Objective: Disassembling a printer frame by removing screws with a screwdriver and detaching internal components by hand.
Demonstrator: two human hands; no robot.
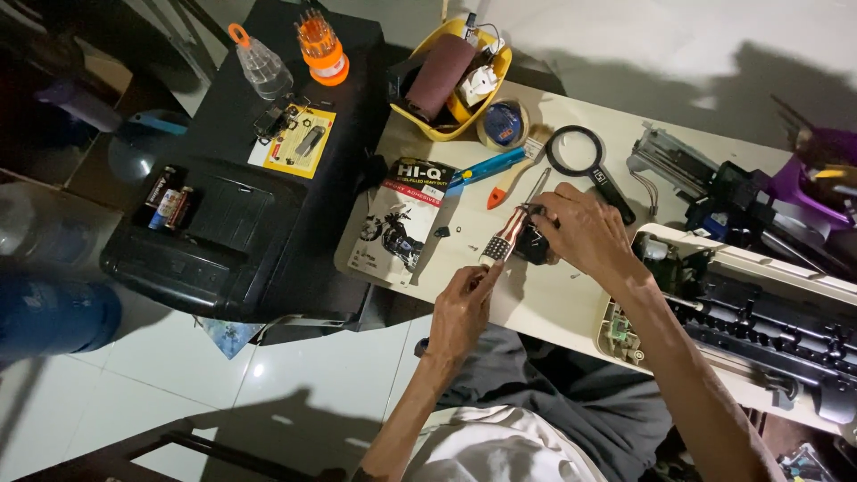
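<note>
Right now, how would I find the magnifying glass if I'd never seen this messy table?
Start at the pale board lying across the person's lap. Go to its far edge, just right of the yellow bowl and the roll of tape, above the right hand. The magnifying glass lies flat there: it is the only thing with a black round ring, clear in the middle, and a short black handle.
</note>
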